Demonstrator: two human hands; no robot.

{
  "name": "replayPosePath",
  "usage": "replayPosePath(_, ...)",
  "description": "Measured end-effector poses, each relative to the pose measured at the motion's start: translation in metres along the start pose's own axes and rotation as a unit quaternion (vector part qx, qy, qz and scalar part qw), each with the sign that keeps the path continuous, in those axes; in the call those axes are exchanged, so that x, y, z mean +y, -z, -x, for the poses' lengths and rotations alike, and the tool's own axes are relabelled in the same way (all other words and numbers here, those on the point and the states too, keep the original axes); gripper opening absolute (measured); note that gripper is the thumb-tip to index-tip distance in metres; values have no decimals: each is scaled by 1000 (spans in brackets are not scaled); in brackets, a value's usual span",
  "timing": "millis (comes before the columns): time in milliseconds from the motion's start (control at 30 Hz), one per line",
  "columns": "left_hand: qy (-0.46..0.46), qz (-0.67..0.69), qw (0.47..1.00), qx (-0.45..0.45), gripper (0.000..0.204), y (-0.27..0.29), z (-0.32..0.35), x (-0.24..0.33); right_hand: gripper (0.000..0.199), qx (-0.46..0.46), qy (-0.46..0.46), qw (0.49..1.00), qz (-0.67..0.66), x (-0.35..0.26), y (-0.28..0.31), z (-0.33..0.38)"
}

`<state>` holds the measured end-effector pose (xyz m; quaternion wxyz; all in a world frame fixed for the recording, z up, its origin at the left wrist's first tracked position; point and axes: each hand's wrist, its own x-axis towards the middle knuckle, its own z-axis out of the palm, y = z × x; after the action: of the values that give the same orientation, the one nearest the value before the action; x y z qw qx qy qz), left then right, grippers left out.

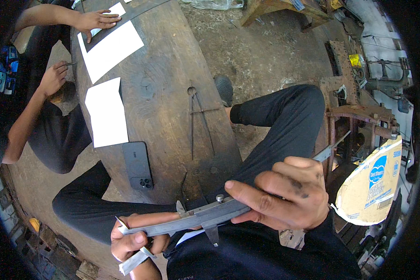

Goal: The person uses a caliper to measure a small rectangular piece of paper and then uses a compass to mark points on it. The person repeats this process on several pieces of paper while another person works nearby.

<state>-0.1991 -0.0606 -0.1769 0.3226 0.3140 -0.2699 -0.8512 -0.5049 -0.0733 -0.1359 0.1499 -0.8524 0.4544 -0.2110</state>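
Observation:
A steel vernier caliper (205, 215) lies across my lap, its long beam running up to the right. My right hand (284, 193) is closed around the beam, thumb on the slider. My left hand (137, 235) supports the jaw end with a finger stretched under it and also pinches a small white strip of sheet (135, 261).
A dark wooden bench (163, 84) stretches ahead with white sheets (108, 112), a black phone (137, 165) and a metal divider compass (198, 116). Another person's hands (95, 19) rest on the sheets at the far left. Rusty metal frames (359, 114) and a cardboard piece (371, 186) stand at right.

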Motion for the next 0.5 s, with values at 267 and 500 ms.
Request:
replayPosePath(267, 15, 11, 999, -26, 68, 4, 0, 0, 54, 9, 6, 1000, -9, 3, -3, 3)
replayPosePath(500, 19, 23, 999, -17, 68, 3, 1, -2, 55, -7, 4, 1000, -11, 4, -1, 4)
